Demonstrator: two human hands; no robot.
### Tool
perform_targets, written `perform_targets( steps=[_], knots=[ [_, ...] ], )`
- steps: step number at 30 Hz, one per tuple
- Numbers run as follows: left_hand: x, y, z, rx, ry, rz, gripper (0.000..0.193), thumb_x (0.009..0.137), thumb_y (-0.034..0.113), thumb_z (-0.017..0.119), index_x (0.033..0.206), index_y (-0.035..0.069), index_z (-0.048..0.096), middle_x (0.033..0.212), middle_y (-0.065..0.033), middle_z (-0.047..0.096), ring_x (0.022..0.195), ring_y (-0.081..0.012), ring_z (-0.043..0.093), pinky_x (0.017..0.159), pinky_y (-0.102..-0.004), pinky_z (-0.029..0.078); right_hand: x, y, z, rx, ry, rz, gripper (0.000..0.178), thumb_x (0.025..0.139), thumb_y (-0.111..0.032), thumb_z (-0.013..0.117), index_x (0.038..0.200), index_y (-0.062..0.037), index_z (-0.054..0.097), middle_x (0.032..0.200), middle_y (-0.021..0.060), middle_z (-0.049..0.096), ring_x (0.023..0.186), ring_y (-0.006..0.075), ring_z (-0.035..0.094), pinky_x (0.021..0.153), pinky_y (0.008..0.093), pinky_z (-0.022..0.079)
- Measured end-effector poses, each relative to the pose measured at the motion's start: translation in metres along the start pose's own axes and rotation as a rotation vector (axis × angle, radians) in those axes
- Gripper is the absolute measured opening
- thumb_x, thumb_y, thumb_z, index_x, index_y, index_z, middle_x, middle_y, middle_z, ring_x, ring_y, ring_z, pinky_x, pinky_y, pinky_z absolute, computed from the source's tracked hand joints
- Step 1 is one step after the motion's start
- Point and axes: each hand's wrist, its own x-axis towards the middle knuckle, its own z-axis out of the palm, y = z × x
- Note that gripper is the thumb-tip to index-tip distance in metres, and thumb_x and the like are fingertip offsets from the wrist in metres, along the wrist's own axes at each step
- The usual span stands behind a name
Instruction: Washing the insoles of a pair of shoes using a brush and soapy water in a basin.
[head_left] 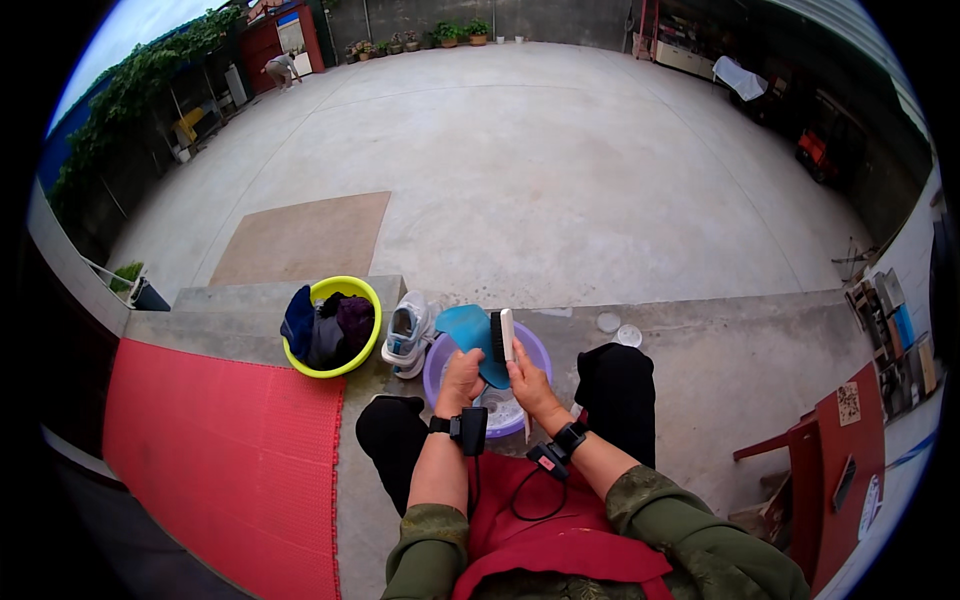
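Note:
Over a purple basin (pixel 543 358), my left hand (pixel 460 380) grips a blue shoe insole (pixel 466 326), its broad end pointing away from me. My right hand (pixel 531 384) is closed around a scrubbing brush (pixel 507 334) with a white back and dark bristles. Those bristles face left, against or close beside the insole; contact is hard to make out. Part of the basin is hidden by my hands and the insole, though whitish water or suds (pixel 502 410) show inside. A pair of white sneakers (pixel 405 335) stands just left of the basin.
A yellow-green tub (pixel 375 335) of dark clothes stands left of the sneakers, near a red mat (pixel 220 450). Right of the basin are small white containers (pixel 628 336) and a red wooden table (pixel 845 470). A person (pixel 282 68) bends at the yard's far left.

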Motion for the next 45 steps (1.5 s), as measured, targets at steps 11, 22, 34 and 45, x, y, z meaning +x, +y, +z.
perform_targets(
  steps=[11,22,34,45],
  knots=[
    [-0.003,0.005,0.001,0.094,0.007,0.044,0.037,0.085,0.029,0.029,0.105,0.000,0.041,0.097,-0.0098,0.050,0.088,-0.0212,0.050,0.077,-0.0329,0.041,-0.010,-0.005,-0.005,-0.030,-0.126,-0.095,0.040,0.078,-0.010,0.044,0.117,-0.0041,0.035,0.103,0.0251,0.045,0.096,0.0353,0.045,0.078,0.0300,0.038],
    [-0.020,0.016,0.019,0.340,-0.049,0.054,0.027,0.076,0.009,0.042,0.102,0.002,0.045,0.089,-0.0055,0.053,0.077,-0.0132,0.052,0.068,-0.0235,0.042,0.034,-0.029,-0.022,0.342,-0.051,0.061,0.044,0.080,-0.017,0.045,0.121,-0.0090,0.031,0.061,0.0016,0.044,0.049,0.0076,0.042,0.044,0.0226,0.035],
    [-0.028,0.026,0.047,0.290,-0.184,0.107,0.026,0.076,0.011,0.045,0.099,0.000,0.045,0.090,-0.0063,0.052,0.079,-0.0141,0.051,0.072,-0.0270,0.040,0.033,-0.035,-0.031,0.743,-0.082,0.190,0.048,0.080,-0.013,0.046,0.124,-0.0106,0.025,0.064,-0.0003,0.044,0.046,0.0061,0.044,0.041,0.0180,0.036],
    [-0.005,0.004,0.016,0.006,-0.023,0.122,0.026,0.081,0.011,0.035,0.104,0.001,0.041,0.094,-0.0086,0.050,0.080,-0.0184,0.051,0.072,-0.0302,0.042,0.041,0.016,-0.013,-0.202,0.100,-0.446,0.042,0.077,-0.012,0.047,0.117,-0.0048,0.036,0.078,0.0157,0.054,0.059,0.0259,0.053,0.056,0.0286,0.043]
  ],
)
